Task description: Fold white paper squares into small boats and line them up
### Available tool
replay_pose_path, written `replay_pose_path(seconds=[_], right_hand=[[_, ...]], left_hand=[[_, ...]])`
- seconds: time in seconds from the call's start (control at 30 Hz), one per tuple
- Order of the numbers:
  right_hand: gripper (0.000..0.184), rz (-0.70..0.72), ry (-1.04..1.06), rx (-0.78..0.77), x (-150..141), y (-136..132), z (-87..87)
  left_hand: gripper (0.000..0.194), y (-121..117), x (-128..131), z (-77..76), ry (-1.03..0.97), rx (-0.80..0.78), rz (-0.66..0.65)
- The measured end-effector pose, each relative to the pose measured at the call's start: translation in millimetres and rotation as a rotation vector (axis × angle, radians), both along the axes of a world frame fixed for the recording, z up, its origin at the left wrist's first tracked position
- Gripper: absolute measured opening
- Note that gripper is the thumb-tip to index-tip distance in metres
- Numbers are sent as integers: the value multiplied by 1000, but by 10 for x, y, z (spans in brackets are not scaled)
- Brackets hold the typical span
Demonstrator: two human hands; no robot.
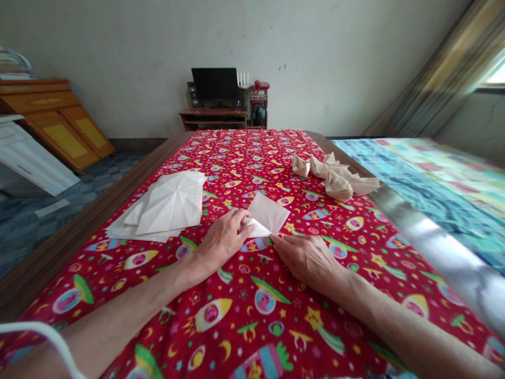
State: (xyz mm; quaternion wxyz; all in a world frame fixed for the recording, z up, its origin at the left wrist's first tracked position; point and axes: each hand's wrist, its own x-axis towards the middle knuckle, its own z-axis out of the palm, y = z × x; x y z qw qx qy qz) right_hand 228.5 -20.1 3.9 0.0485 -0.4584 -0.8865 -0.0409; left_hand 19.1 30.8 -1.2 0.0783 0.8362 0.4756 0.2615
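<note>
A white sheet of paper (269, 210), partly folded, lies on the red patterned cloth in front of me. My left hand (226, 231) grips its left side, with thumb and curled fingers closed on the folded part. At the near right corner of the fold, my right hand (305, 258) holds the paper between fingertips pressed together. Part of the fold is hidden under the left fingers. To the left rests a stack of creased white paper sheets (173, 202). Farther off on the right sits a group of folded paper shapes (338, 187), pointed and boat-like.
The red cloth (244, 295) with rocket prints covers the table, whose brown edge (130, 181) shows at left. A bed with a blue sheet (398, 195) adjoins on the right. A white cable (43, 329) crosses the lower left. Beyond the table stands a monitor (215, 83).
</note>
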Motion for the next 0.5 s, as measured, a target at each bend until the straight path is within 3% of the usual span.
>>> replay_pose_path(seconds=[0.2,0.5], right_hand=[[24,15,27,18,4,1,-19],[26,8,15,20,0,-5,6]], left_hand=[[27,32,36,-40,20,-103,71],[24,55,64,21,18,-155,58]])
